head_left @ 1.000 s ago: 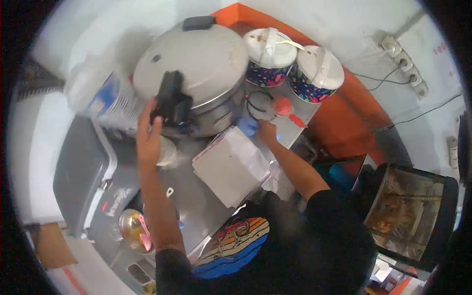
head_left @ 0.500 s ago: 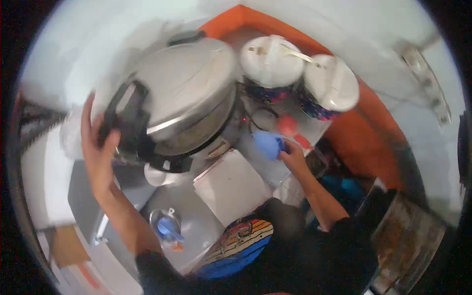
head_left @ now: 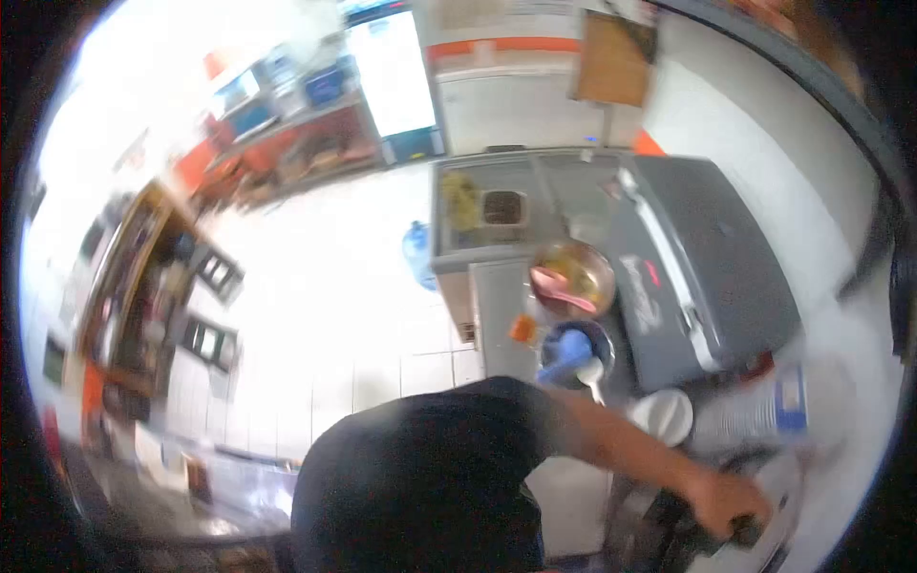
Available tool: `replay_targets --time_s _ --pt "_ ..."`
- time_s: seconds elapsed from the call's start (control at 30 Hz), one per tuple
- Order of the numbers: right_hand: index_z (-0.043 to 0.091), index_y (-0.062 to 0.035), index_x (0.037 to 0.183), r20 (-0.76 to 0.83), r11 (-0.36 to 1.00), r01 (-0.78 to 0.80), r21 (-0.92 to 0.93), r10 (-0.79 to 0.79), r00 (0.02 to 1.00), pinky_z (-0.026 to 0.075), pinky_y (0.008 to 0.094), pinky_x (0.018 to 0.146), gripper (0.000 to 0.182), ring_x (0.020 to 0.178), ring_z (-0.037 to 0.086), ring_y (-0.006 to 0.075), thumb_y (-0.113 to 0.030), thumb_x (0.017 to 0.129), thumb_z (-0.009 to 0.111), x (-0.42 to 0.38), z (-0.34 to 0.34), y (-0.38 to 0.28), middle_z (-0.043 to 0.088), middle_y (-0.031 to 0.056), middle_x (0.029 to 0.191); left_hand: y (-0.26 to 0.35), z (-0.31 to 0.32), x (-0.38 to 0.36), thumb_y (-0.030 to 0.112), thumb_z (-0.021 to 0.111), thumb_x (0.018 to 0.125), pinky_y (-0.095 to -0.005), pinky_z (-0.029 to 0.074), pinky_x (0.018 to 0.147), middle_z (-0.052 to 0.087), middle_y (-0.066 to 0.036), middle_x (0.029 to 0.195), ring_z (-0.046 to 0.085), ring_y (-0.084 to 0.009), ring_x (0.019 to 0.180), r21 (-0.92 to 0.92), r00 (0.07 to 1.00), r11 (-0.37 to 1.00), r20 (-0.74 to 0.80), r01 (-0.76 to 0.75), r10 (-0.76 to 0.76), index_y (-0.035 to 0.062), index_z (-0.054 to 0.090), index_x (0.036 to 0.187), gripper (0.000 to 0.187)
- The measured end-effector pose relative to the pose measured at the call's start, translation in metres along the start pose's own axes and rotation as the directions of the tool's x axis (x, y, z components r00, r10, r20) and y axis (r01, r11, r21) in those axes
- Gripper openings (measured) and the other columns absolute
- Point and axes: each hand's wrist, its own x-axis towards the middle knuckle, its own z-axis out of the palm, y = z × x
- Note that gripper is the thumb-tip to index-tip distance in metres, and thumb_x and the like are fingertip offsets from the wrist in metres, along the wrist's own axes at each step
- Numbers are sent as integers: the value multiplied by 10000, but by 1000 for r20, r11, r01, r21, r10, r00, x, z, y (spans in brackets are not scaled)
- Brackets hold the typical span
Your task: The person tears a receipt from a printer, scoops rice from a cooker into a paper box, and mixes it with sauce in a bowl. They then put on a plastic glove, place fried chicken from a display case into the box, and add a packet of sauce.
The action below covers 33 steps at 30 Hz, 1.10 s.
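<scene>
Head view, softened by motion blur. Shallow bowl (head_left: pixel 585 270), round, shiny metal, pink plastic spoon (head_left: pixel 564 289) laid within, at 3 o'clock; beside it, nearer 4 o'clock, a dark round vessel (head_left: pixel 608 355) holding a smooth blue scoop (head_left: pixel 570 351). Grey chest (head_left: pixel 723 239), hard-shelled, blocky, pale trim along one side, at 3 o'clock. White round tub (head_left: pixel 662 417) and clear ribbed stack (head_left: pixel 750 420) with blue marking, neighbouring, at 4 o'clock. Bench (head_left: pixel 503 310), flat, pale grey; its left edge falls away to glossy tiled floor (head_left: pixel 330 315), broad and open towards 9 o'clock. Blue translucent water jug (head_left: pixel 417 253) stands on that floor just off the bench edge. Dark handle (head_left: pixel 747 531), stubby, matte-looking, partly covered, low at 4 o'clock; left hand (head_left: pixel 723 503) curled round it, fingers blurred. Right hand: out of frame, state cannot be told.
</scene>
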Motion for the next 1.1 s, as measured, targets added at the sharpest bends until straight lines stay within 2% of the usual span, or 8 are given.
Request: replay_targets --time_s 0.03,0.07,0.2,0.53,0.63,0.73,0.9,1.1 --pt "597 3 999 63 999 31 -21 -29 998 473 305 694 283 806 568 166 -1 716 579 9 25 -7 600 69 905 24 -16 -26 181 711 672 -441 455 889 612 -184 1108 575 -362 1039 -28 989 992 87 125 -122 45 564 1176 542" --pt "594 4 1003 124 998 57 -33 -53 991 474 306 697 285 810 567 168 -1 718 577 17 50 -13 598 72 910 24 -12 -27 253 688 814 -472 430 930 560 -193 1223 537 -350 1104 132 961 969 155 211 -230 120 457 1350 599" --pt "585 5 1020 352 989 142 -51 -116 929 475 311 706 295 824 565 179 -3 725 570 33 156 -40 591 84 932 7 -12 -60 275 651 853 -480 446 857 587 -226 1139 563 -366 1015 -54 994 998 -112 -26 20 41 511 1258 488" --pt "561 10 1061 682 962 273 -5 -196 704 478 325 729 320 859 561 206 -7 742 552 -51 368 -81 572 116 986 12 -71 -375 199 662 810 -448 467 872 631 -164 1095 602 -317 996 -13 897 945 -312 327 -314 40 578 1156 390" --pt "554 11 1074 709 958 287 -2 -202 676 479 329 736 328 870 559 214 -8 747 547 -100 435 -87 567 125 1002 90 -97 -520 173 640 838 -432 484 859 651 -137 1069 627 -283 960 -127 716 904 -570 408 -403 39 601 1116 311" --pt "546 12 1087 718 952 305 -14 -203 666 480 333 743 336 881 558 222 -9 752 541 -154 508 -88 561 134 1019 143 -114 -684 126 660 827 -366 509 777 659 -94 967 639 -217 872 -201 342 685 -747 701 -570 34 633 999 197" --pt "534 14 1107 662 938 341 -58 -220 717 482 339 755 348 898 555 235 -11 760 533 -241 622 -93 552 150 1046 281 -150 -868 120 696 800 -335 496 708 636 -70 836 605 -196 777 -207 -93 578 -971 789 -220 50 636 874 119" --pt "520 17 1133 537 904 416 -103 -302 788 484 347 768 364 920 552 251 -14 770 522 -293 722 -113 541 168 1078 426 -193 -959 162 695 850 -363 475 869 684 -78 972 623 -209 947 -266 -233 533 -964 804 -129 34 634 848 141"
